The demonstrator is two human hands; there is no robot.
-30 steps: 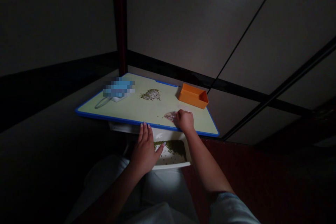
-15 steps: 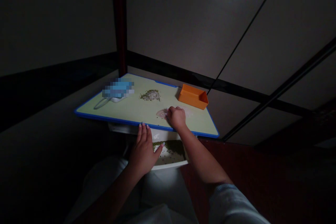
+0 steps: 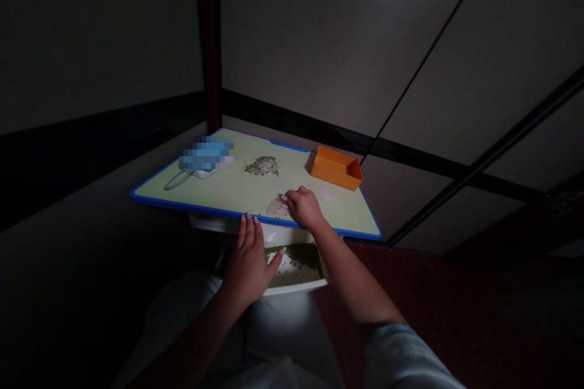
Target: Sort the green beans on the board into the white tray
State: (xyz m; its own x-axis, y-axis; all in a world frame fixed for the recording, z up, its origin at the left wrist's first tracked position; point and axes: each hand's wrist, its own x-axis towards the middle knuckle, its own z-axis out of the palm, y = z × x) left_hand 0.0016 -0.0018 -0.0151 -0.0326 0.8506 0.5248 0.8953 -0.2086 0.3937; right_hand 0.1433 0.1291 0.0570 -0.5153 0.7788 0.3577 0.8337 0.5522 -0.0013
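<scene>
My right hand (image 3: 305, 206) is closed over the table near its front edge, fingers bent together at a flat, pale pink piece (image 3: 276, 207) that lies against the tabletop; its kind is unclear. With fingers stretched out, my left hand (image 3: 250, 258) rests against the table's blue front rim, thumb spread to the right. A pile of small greenish grains (image 3: 262, 165) sits farther back on the pale yellow-green tabletop (image 3: 228, 188). Below the rim, between my forearms, a white drawer or tray (image 3: 296, 285) holds more green grains (image 3: 303, 254).
An orange open box (image 3: 336, 169) stands at the table's back right. On the left lies a blurred blue object (image 3: 205, 154) with a grey strap loop (image 3: 177, 180). Dark wall panels (image 3: 342, 42) rise behind the table.
My right hand has shifted slightly left, and the pale pink piece has moved left and toward me with it. My left hand has stayed in place.
</scene>
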